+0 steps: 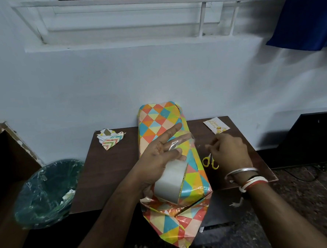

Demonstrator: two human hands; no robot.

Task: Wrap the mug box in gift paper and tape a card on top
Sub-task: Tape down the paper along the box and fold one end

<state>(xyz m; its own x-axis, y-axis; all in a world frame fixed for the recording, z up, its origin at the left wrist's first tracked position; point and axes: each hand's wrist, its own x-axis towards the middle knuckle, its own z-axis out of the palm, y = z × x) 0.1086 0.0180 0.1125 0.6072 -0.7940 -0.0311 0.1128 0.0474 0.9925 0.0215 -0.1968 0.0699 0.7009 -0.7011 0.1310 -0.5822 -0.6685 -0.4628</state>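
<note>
The mug box (159,122), covered in bright triangle-pattern gift paper, lies lengthwise on the dark wooden table (111,165). Loose paper (172,226) hangs open over the near table edge. My left hand (157,155) hovers over the box with the clear tape roll (171,181) held against the palm by the thumb. A pulled strip of tape (181,141) clings to its outstretched fingers. My right hand (230,148) is to the right of the box, fingers curled, just above the yellow-handled scissors (209,160). The birthday card (216,125) lies at the table's far right.
A crumpled scrap of patterned paper (111,137) lies at the table's far left. A bin lined with a green bag (48,192) stands left of the table. A cardboard box (5,145) is at the far left. The wall runs right behind the table.
</note>
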